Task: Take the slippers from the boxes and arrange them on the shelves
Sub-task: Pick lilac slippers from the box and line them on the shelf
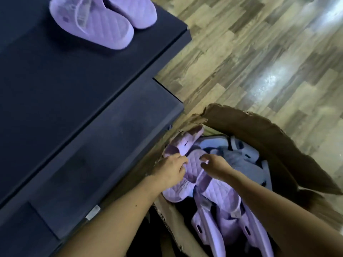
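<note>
A torn cardboard box (263, 127) stands on the floor at lower right, filled with several lilac and pale blue slippers. My left hand (169, 168) grips the edge of a lilac slipper (193, 164) lying at the box's left side. My right hand (215, 164) hovers just right of it over the same slipper, fingers curled, touching or nearly touching its quilted sole. A second lilac slipper (182, 143) leans against the box wall above my left hand. A pair of lilac slippers (104, 21) sits on the dark shelf top (55, 80) at upper left.
The dark stepped shelf unit has a lower step (111, 145) right beside the box. Pale blue slippers (241, 156) fill the box's far side. More lilac slippers (219, 216) lie near my forearms. Wood-pattern floor (259, 52) spreads to the right.
</note>
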The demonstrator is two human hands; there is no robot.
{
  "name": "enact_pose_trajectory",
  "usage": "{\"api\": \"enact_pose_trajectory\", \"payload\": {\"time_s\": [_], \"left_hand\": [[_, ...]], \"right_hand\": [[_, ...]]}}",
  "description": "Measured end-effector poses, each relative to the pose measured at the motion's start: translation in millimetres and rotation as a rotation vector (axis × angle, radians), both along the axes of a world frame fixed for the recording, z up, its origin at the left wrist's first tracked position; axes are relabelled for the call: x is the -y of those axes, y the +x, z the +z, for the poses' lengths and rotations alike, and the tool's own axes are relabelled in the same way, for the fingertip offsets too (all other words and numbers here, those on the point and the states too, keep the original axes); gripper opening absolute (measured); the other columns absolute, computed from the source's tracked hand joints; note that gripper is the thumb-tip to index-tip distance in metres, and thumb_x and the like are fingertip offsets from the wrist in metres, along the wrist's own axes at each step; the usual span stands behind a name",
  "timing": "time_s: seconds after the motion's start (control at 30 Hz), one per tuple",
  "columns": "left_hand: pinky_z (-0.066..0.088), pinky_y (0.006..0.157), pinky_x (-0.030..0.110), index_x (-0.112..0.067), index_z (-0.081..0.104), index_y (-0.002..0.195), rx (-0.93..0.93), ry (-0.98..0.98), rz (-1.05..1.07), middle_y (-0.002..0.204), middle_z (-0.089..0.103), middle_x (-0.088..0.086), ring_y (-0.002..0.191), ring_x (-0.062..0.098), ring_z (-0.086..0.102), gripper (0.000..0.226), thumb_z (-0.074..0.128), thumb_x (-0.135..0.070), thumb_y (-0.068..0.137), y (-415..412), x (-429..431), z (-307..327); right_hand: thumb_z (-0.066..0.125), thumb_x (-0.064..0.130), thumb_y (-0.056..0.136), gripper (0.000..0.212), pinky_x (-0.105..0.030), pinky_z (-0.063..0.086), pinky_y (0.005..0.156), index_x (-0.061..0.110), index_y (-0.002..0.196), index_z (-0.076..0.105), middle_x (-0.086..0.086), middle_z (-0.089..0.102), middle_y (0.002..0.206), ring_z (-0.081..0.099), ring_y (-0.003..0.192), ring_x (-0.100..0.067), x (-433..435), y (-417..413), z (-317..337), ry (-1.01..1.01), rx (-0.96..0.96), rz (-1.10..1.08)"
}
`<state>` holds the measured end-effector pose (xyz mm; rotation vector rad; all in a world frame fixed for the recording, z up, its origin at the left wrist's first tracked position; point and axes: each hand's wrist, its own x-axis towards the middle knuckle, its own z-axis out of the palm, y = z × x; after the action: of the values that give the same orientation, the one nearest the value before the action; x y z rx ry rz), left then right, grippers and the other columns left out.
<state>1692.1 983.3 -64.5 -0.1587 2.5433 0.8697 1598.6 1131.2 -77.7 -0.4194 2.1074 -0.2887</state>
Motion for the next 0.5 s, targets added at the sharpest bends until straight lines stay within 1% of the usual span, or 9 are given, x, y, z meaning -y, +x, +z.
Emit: {"api": "enact_pose_trajectory", "payload": {"time_s": [0.1, 0.2, 0.23, 0.3, 0.33, 0.4, 0.43, 0.47, 0.5], "left_hand": [[0.042, 0.092, 0.036, -0.009, 0.058, 0.117, 0.202, -0.008, 0.008, 0.121, 0.054, 0.01, 0.111, 0.028, 0.052, 0.03, 0.042, -0.011, 0.092, 17, -10, -15], [0.042, 0.095, 0.035, -0.01, 0.056, 0.121, 0.295, -0.032, 0.042, 0.125, 0.052, 0.01, 0.114, 0.027, 0.051, 0.031, 0.042, -0.012, 0.093, 34, -12, -29], [0.042, 0.095, 0.034, -0.011, 0.055, 0.122, 0.319, -0.057, 0.047, 0.126, 0.051, 0.009, 0.115, 0.027, 0.05, 0.031, 0.043, -0.012, 0.093, 38, -11, -32], [0.042, 0.095, 0.035, -0.012, 0.052, 0.124, 0.346, -0.141, 0.005, 0.127, 0.049, 0.008, 0.117, 0.027, 0.049, 0.032, 0.042, -0.014, 0.093, 44, -12, -37], [0.043, 0.096, 0.036, -0.014, 0.051, 0.126, 0.344, -0.162, -0.012, 0.127, 0.049, 0.008, 0.118, 0.027, 0.048, 0.033, 0.042, -0.015, 0.094, 47, -14, -41], [0.044, 0.095, 0.037, -0.016, 0.05, 0.126, 0.359, -0.124, 0.029, 0.126, 0.05, 0.007, 0.116, 0.026, 0.05, 0.034, 0.042, -0.015, 0.093, 51, -16, -48], [0.044, 0.093, 0.036, -0.016, 0.051, 0.124, 0.368, -0.089, 0.072, 0.125, 0.051, 0.007, 0.114, 0.027, 0.051, 0.033, 0.042, -0.014, 0.093, 53, -16, -50], [0.044, 0.092, 0.036, -0.015, 0.052, 0.122, 0.361, -0.077, 0.115, 0.124, 0.052, 0.008, 0.112, 0.028, 0.052, 0.031, 0.042, -0.014, 0.092, 52, -15, -51], [0.044, 0.092, 0.036, -0.012, 0.053, 0.12, 0.356, -0.083, 0.149, 0.123, 0.053, 0.01, 0.111, 0.029, 0.053, 0.03, 0.042, -0.016, 0.093, 51, -16, -52]], "right_hand": [[0.041, 0.011, 0.093, 0.035, -0.03, 0.04, 0.091, 0.007, 0.126, 0.052, -0.014, 0.055, 0.131, 0.051, 0.119, -0.03, -12, 25, -16, 0.13, 0.048, 0.16], [0.047, 0.012, 0.091, 0.039, -0.026, 0.035, 0.093, 0.011, 0.13, 0.05, -0.01, 0.054, 0.133, 0.049, 0.122, -0.025, -11, 48, -31, 0.064, 0.048, 0.081], [0.049, 0.011, 0.09, 0.044, -0.024, 0.032, 0.095, 0.012, 0.133, 0.046, -0.008, 0.052, 0.136, 0.047, 0.124, -0.024, -9, 53, -36, 0.032, 0.058, 0.052], [0.053, 0.012, 0.088, 0.058, -0.025, 0.031, 0.1, 0.013, 0.143, 0.032, -0.008, 0.044, 0.143, 0.041, 0.13, -0.025, -3, 66, -49, -0.002, 0.104, 0.012], [0.055, 0.015, 0.087, 0.067, -0.027, 0.031, 0.103, 0.015, 0.147, 0.023, -0.009, 0.04, 0.145, 0.035, 0.134, -0.027, 1, 72, -56, 0.016, 0.13, 0.002], [0.056, 0.022, 0.087, 0.08, -0.034, 0.029, 0.109, 0.02, 0.15, 0.007, -0.011, 0.032, 0.148, 0.016, 0.14, -0.029, 7, 81, -68, 0.107, 0.16, 0.018], [0.055, 0.025, 0.087, 0.078, -0.038, 0.028, 0.11, 0.02, 0.149, 0.008, -0.011, 0.03, 0.149, 0.01, 0.142, -0.03, 11, 83, -71, 0.165, 0.154, 0.055], [0.053, 0.027, 0.088, 0.069, -0.039, 0.027, 0.109, 0.018, 0.147, 0.018, -0.01, 0.032, 0.147, 0.009, 0.142, -0.029, 14, 84, -73, 0.206, 0.126, 0.097], [0.05, 0.027, 0.09, 0.054, -0.037, 0.029, 0.105, 0.014, 0.14, 0.033, -0.009, 0.04, 0.143, 0.015, 0.141, -0.028, 15, 85, -74, 0.209, 0.07, 0.128]]}}
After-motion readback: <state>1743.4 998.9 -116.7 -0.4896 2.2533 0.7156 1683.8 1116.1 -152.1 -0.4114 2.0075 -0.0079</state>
